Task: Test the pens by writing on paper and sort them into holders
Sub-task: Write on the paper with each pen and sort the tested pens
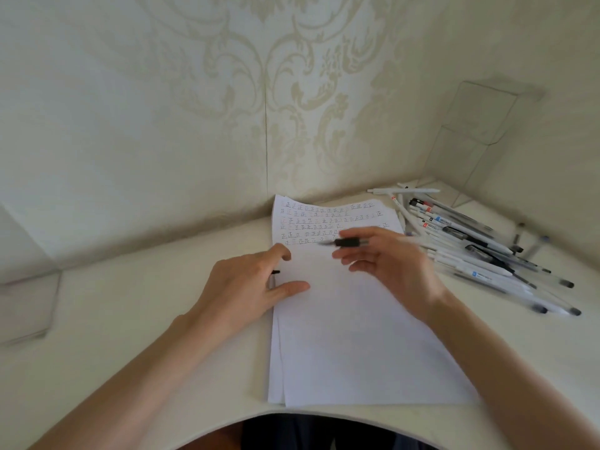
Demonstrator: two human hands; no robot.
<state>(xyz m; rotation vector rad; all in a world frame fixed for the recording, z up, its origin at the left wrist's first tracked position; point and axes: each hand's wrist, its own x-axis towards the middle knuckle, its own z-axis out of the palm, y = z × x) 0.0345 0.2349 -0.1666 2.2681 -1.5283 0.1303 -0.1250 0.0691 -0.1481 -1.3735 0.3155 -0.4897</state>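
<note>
Step in hand: the person is bringing an uncapped pen (347, 242) to the paper (350, 336) for its writing test. Judging by this, sorting of this pen is not yet done.
Right hand (389, 264): is grasping the pen near the fingertips, with the other fingers spreading loosely. The hand is blurring in the frame.
Left hand (246, 287): is resting on the left edge of the paper and pinching a small clear piece with a black end (275, 273), probably the cap.
Pen location: is hovering at frame centre over the paper, at the lowest written row (311, 241), tip pointing toward frame left.
Pen appearance: is showing a dark grip section and a slim pale tip. Blur is hiding the rest.
Paper: white stacked sheets, with rows of small marks filling the upper part.
Next move: calls for lowering the tip onto the blank area below the rows while the left hand is pinning the sheet, then recapping and choosing a holder.
Pile of pens (470, 251): is lying at frame right, just beside the paper.
Holders: one clear holder (480, 118) is standing at upper right, another (26, 306) at the left edge.
</note>
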